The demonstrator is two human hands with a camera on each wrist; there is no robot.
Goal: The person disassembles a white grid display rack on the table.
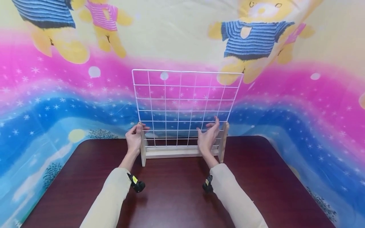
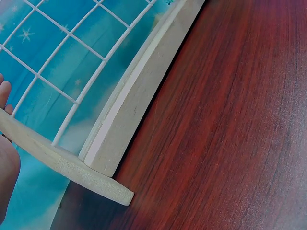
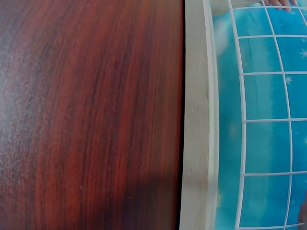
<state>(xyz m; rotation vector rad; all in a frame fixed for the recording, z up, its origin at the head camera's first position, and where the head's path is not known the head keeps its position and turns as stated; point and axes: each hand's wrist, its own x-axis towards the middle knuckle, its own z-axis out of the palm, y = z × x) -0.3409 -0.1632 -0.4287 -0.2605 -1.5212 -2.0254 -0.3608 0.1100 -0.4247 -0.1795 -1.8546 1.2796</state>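
A white wire grid panel point(image 1: 179, 98) stands upright in a pale wooden stand, with a crossbar point(image 1: 174, 154) low between two side posts. The left hand point(image 1: 133, 137) pinches the upper end of the left side post point(image 1: 143, 148). In the left wrist view its fingertips point(image 2: 5, 92) show on the grid side of that post. In front of the grid's lower right part is the right hand point(image 1: 208, 137), thumb and fingers spread, beside the right side post point(image 1: 224, 139). Whether it touches the wires, I cannot tell. Most of it lies outside the right wrist view.
The stand rests near the back edge of a dark reddish-brown table point(image 1: 171, 190). Behind it hangs a colourful cloth point(image 1: 176, 41) printed with bears and snowflakes. A small black wrist camera point(image 1: 137, 184) sits on the left sleeve, another camera point(image 1: 208, 184) on the right.
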